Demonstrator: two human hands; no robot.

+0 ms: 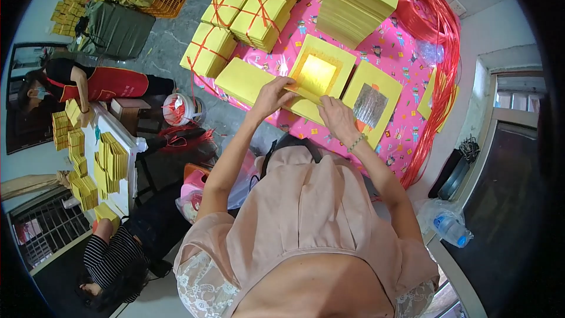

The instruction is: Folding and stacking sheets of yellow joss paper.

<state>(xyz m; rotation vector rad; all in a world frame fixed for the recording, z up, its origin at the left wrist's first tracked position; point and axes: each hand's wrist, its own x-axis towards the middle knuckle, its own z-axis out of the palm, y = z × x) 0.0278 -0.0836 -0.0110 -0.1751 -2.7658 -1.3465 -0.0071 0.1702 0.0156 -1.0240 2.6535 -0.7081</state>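
A yellow paper sheet with a gold foil square lies in front of me, its near edge curled up into a fold. My left hand is closed on the left end of that fold, and my right hand pinches its right end. Under my hands and to the left is a flat yellow paper stack. Just right of the gold-foil sheet lies yellow paper with a silver foil square. How many layers my fingers hold cannot be made out.
A tall yellow paper stack and several bundles tied with red ribbon stand farther back on the pink patterned tablecloth. Red ribbon strands hang along the right side. Two people work at a white table at left.
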